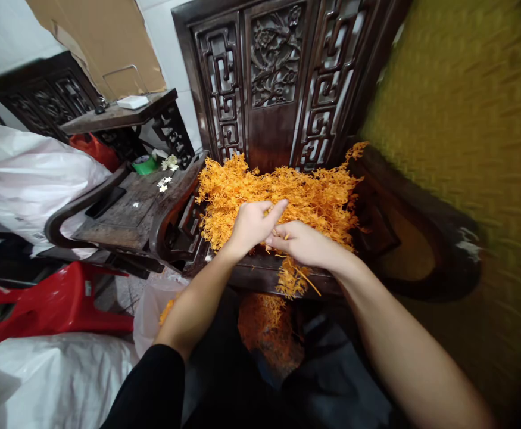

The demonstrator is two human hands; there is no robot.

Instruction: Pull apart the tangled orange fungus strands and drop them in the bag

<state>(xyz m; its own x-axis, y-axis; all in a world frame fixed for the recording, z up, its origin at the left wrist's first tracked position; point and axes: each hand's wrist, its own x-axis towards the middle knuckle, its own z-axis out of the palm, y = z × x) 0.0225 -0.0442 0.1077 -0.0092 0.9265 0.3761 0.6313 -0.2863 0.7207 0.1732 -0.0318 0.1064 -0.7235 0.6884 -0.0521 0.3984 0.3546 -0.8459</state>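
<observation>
Head view: orange artificial foliage sprigs [282,196] heaped on a carved wooden chair [282,83], red stool [50,307] alongside; left hand [251,225] and right hand [302,243] meet, fingers pinching a sprig.

Both forearms are bare from elbow to wrist; the left hand [251,225] and the right hand [302,243], seen against the carved dark-wood chair [278,89], wear no gloves, rings, watch or bracelet that can be made out; a black sleeve [150,387] covers the left upper arm and ends at the elbow, well below the chair's seat edge; no sleeve shows on the right arm; dark clothing lies over the lap beneath that seat.
</observation>
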